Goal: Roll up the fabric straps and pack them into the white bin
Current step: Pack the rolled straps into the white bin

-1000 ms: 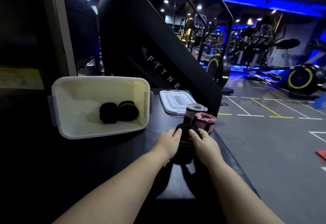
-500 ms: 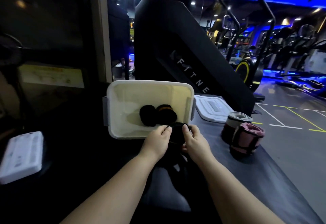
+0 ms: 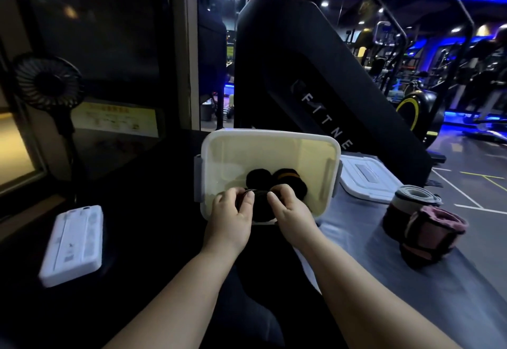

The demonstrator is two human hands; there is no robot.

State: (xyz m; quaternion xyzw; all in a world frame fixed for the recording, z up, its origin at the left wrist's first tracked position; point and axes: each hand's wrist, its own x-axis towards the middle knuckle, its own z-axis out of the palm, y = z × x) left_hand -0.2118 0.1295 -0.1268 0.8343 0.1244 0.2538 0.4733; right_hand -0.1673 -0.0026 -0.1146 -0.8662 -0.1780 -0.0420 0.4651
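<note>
Both hands have carried the black rolled strap (image 3: 260, 206) forward. It is now at the near edge of the white bin (image 3: 269, 136). The left hand (image 3: 230, 221) and right hand (image 3: 292, 212) pinch it between them, one on each side. Just past the fingers, a black roll (image 3: 257, 178) and an orange-striped roll (image 3: 290, 179) lie inside.

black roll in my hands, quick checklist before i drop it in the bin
1. Grip: ok, the left hand and right hand both pinch the black roll.
2. Bin open: ok, the lid lies right of the bin.
3. Room inside: ok, the packed rolls sit mid-bin, with bare floor to their left.
4. Roll past the near rim: cannot tell, it overlaps the rim in this view.
5. Roll wound tight, end tucked: cannot tell, too dark.
</note>
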